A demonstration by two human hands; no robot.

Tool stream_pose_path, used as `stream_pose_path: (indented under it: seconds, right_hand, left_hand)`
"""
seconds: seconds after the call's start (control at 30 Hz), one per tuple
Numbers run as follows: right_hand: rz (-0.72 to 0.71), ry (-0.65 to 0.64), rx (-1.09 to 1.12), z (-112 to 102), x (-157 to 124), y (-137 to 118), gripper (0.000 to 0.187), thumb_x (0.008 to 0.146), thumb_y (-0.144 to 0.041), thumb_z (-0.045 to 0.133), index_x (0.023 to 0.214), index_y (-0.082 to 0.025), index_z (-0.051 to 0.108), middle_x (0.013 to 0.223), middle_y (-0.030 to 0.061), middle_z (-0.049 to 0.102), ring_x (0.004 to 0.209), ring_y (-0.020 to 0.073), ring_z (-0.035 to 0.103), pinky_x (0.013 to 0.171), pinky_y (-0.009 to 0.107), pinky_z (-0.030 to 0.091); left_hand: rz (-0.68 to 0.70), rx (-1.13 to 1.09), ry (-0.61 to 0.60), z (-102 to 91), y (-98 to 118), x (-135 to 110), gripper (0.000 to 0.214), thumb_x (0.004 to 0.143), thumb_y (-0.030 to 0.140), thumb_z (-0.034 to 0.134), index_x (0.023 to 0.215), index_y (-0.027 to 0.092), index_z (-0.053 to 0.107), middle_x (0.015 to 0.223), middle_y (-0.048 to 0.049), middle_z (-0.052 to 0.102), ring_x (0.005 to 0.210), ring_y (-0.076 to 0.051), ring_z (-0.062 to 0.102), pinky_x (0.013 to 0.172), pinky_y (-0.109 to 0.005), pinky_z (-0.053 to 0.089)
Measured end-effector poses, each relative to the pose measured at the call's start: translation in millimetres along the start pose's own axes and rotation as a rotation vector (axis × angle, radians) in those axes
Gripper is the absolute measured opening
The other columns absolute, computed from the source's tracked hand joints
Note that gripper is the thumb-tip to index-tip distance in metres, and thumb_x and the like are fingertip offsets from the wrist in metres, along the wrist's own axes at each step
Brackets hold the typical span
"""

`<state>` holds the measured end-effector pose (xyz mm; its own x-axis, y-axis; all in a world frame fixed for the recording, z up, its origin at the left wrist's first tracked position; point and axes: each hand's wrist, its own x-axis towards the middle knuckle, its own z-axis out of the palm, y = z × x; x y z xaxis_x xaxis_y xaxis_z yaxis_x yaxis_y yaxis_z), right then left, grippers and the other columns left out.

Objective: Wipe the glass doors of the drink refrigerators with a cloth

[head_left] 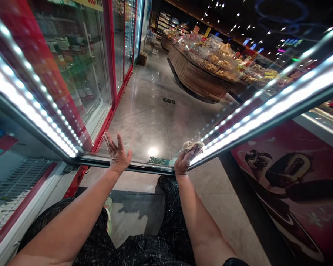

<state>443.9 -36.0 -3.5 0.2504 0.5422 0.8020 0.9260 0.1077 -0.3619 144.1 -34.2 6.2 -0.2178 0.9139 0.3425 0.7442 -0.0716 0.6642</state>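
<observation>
In front of me stands an open glass door (158,122) with bright LED strips (269,111) along its side frames. My left hand (117,154) is near the bottom left of the pane, fingers spread, holding nothing; whether its fingers touch the glass I cannot tell. At the lower right corner my right hand (184,160) grips a pale, crumpled cloth (192,146) beside the lit side frame. Between the hands, green lettering (158,161) shows at the bottom of the pane. The dark bottom rail (144,169) runs just below both hands.
To the left is a fridge shelf (22,179) with wire racks, and further on more red-framed fridges (113,55). An ice-cream-printed freezer (291,173) stands at the right. Beyond the glass, a wooden display counter (194,72) carries bagged goods. A cardboard box (143,58) sits on the floor.
</observation>
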Motion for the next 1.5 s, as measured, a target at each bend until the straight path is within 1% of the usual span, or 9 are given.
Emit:
stream_pose_path:
  seconds: [0.17, 0.43, 0.57, 0.63, 0.77, 0.93, 1.13, 1.37, 1.5]
  right_hand:
    - [0.047, -0.185, 0.052, 13, -51, -15, 0.077, 0.104, -0.037, 0.036, 0.166, -0.015, -0.004, 0.170, 0.0262, -0.005, 0.158, 0.0406, -0.011, 0.116, 0.081, 0.012]
    - [-0.054, -0.073, 0.054, 9, 4, -36, 0.078, 0.103, -0.034, 0.042, 0.166, -0.016, 0.000, 0.171, 0.0220, -0.014, 0.157, 0.0417, -0.015, 0.117, 0.081, 0.011]
    - [-0.147, -0.257, 0.056, 22, -45, -31, 0.071, 0.100, -0.029, 0.046, 0.165, -0.020, 0.019, 0.172, 0.0208, -0.005, 0.157, 0.0439, -0.012, 0.113, 0.084, 0.018]
    - [-0.205, -0.291, 0.025, 26, -66, -31, 0.073, 0.100, -0.026, 0.048, 0.166, -0.022, 0.017, 0.173, 0.0205, -0.004, 0.157, 0.0431, -0.012, 0.112, 0.084, 0.020]
    - [-0.263, -0.155, -0.020, 27, -47, -40, 0.078, 0.102, -0.022, 0.045, 0.167, -0.022, 0.001, 0.172, 0.0213, -0.010, 0.157, 0.0401, -0.015, 0.115, 0.081, 0.018]
    - [-0.229, -0.019, -0.029, 29, -4, -50, 0.078, 0.102, -0.022, 0.046, 0.167, -0.024, 0.002, 0.172, 0.0194, -0.009, 0.158, 0.0399, -0.010, 0.118, 0.078, 0.014]
    - [-0.414, -0.145, -0.044, 41, -50, -55, 0.073, 0.097, -0.012, 0.050, 0.164, -0.027, 0.026, 0.174, 0.0133, 0.000, 0.160, 0.0375, -0.006, 0.120, 0.072, 0.023]
    - [-0.302, -0.077, 0.013, 44, -16, -74, 0.067, 0.098, -0.016, 0.048, 0.163, -0.020, 0.029, 0.173, 0.0182, 0.002, 0.160, 0.0388, 0.000, 0.119, 0.073, 0.023]
    - [-0.446, -0.104, -0.009, 51, -35, -86, 0.062, 0.095, -0.011, 0.050, 0.156, -0.024, 0.045, 0.172, 0.0142, 0.015, 0.160, 0.0342, -0.002, 0.122, 0.069, 0.020]
  left_hand:
    - [0.025, 0.013, 0.012, 1.2, -5, -1, 0.098, 0.079, 0.026, 0.067, 0.164, 0.010, 0.019, 0.171, -0.0217, -0.014, 0.157, -0.041, -0.019, 0.126, -0.065, 0.005]
    - [-0.034, 0.045, 0.015, -8.0, -4, 2, 0.093, 0.080, 0.025, 0.067, 0.162, 0.012, 0.026, 0.172, -0.0220, -0.010, 0.156, -0.044, -0.017, 0.124, -0.069, 0.006]
    - [0.003, 0.069, -0.017, -7.5, -7, 0, 0.090, 0.080, 0.023, 0.067, 0.161, 0.013, 0.030, 0.171, -0.0196, -0.015, 0.157, -0.044, -0.015, 0.125, -0.067, 0.009]
    - [0.030, 0.065, -0.013, -6.4, -10, -1, 0.090, 0.079, 0.022, 0.067, 0.161, 0.010, 0.030, 0.170, -0.0200, -0.021, 0.156, -0.044, -0.016, 0.126, -0.065, 0.010]
    - [-0.006, 0.039, 0.017, -8.5, -15, 1, 0.093, 0.078, 0.023, 0.069, 0.161, 0.011, 0.029, 0.171, -0.0210, -0.016, 0.157, -0.044, -0.015, 0.124, -0.068, 0.007]
    - [0.000, 0.043, 0.089, -12.5, -21, 6, 0.095, 0.078, 0.022, 0.070, 0.162, 0.014, 0.027, 0.171, -0.0211, -0.014, 0.157, -0.043, -0.014, 0.124, -0.070, 0.008]
    - [0.085, 0.085, 0.082, -7.5, -24, 1, 0.093, 0.078, 0.019, 0.068, 0.161, 0.010, 0.026, 0.169, -0.0228, -0.020, 0.156, -0.043, -0.016, 0.125, -0.066, 0.013]
    - [0.097, 0.100, 0.146, -14.3, -37, 9, 0.092, 0.078, 0.018, 0.070, 0.160, 0.010, 0.029, 0.169, -0.0208, -0.022, 0.154, -0.041, -0.023, 0.126, -0.065, 0.006]
    - [0.119, 0.118, 0.147, -15.2, -39, 10, 0.094, 0.078, 0.016, 0.069, 0.162, 0.014, 0.025, 0.170, -0.0185, -0.023, 0.152, -0.039, -0.029, 0.126, -0.067, 0.008]
